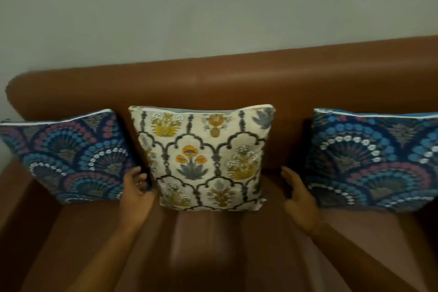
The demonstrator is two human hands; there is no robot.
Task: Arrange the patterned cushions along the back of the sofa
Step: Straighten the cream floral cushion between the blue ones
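Note:
Three patterned cushions lean upright against the back of a brown leather sofa [237, 78]. A cream cushion with yellow and grey flowers [203, 156] stands in the middle. A blue fan-patterned cushion [68, 156] is at the left and another blue fan-patterned cushion [379, 161] at the right. My left hand [136, 192] is open beside the cream cushion's lower left edge, fingers close to it or just touching. My right hand [299, 197] is open, palm facing left, a short gap from the cream cushion's right edge, next to the right blue cushion.
A plain pale wall [213, 7] rises behind the sofa back. The sofa's left armrest [14, 197] sits below the left cushion. The brown seat [201, 244] stretches toward me between my forearms.

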